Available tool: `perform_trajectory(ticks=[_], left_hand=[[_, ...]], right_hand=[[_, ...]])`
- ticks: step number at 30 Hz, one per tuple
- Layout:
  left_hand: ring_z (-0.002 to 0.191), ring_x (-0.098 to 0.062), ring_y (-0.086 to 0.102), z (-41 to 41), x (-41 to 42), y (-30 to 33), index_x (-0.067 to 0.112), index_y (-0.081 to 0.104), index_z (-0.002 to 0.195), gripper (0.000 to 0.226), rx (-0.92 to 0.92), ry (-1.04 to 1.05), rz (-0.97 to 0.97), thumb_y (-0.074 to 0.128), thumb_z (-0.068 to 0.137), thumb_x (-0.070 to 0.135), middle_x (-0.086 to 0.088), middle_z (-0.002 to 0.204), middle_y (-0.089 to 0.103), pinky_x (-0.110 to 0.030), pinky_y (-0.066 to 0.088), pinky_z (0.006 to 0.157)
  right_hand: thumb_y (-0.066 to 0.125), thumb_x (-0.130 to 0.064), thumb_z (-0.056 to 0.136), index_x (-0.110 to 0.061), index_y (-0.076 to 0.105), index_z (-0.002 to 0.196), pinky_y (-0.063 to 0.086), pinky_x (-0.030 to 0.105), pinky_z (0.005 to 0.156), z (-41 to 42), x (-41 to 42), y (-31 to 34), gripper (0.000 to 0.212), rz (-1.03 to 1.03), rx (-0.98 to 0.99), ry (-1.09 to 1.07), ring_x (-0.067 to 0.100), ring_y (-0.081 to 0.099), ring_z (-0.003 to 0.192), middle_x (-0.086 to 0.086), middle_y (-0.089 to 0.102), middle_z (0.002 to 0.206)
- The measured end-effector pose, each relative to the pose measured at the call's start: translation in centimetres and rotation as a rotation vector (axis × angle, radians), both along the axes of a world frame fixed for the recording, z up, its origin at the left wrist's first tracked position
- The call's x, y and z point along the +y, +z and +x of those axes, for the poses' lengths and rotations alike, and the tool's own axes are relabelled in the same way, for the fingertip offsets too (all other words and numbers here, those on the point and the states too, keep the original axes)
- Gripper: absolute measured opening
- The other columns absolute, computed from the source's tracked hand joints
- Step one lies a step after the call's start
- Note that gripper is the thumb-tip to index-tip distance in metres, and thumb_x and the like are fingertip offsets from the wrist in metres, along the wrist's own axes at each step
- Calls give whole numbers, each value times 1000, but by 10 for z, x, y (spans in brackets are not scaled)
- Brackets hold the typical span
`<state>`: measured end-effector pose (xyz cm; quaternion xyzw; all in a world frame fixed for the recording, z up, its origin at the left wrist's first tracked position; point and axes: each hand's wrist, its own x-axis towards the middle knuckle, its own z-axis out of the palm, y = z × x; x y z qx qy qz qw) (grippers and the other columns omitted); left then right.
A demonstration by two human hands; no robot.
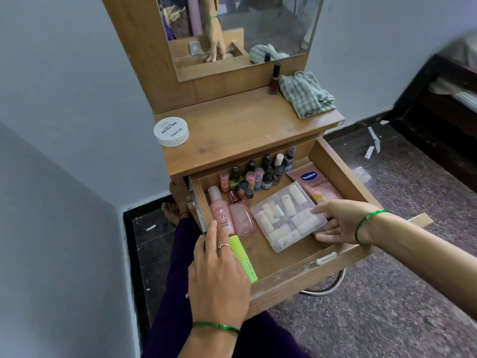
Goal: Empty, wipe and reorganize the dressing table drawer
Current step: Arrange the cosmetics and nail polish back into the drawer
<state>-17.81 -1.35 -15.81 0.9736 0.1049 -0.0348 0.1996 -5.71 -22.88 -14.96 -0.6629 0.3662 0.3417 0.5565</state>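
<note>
Nearest me, her left hand [219, 277] lies flat, fingers straight, over the green tube [245, 259] at the drawer [284, 280] front. Her right hand [333, 220] pinches the clear tray [286, 218], thumb on top. Tilted on lifting, its pieces may spill. Behind stand crowded bottles [258, 174], easily toppled; the cloth [305, 94] waits on the surface [232, 130].

Right hand [333, 220] fingertips hidden under clear case [286, 218].
</note>
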Motion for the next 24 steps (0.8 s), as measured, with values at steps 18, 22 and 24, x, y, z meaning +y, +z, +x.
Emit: perform_trajectory(ticks=[18,22,24], left_hand=[[138,-19,25,0,0,-1,17,35,143,47,-17,3,12,33,96,20,3,154,22,-38,42,98],[136,-21,30,1,0,-2,14,39,141,46,-31,2,20,36,95,17,1,152,28,-40,45,94],[136,-21,29,2,0,-2,14,39,141,46,-24,-1,15,36,95,17,2,152,26,-40,44,95]], right_hand=[[61,-58,78,-20,24,143,39,47,101,-5,50,-4,84,-787,-380,1180,41,35,124,11,27,140],[63,-65,73,-38,8,146,31,61,105,-4,66,-14,95,-751,-382,1146,51,12,137,6,-4,155],[62,-65,74,-41,6,145,29,64,105,-6,70,-16,94,-760,-356,1133,51,4,139,6,-14,156]])
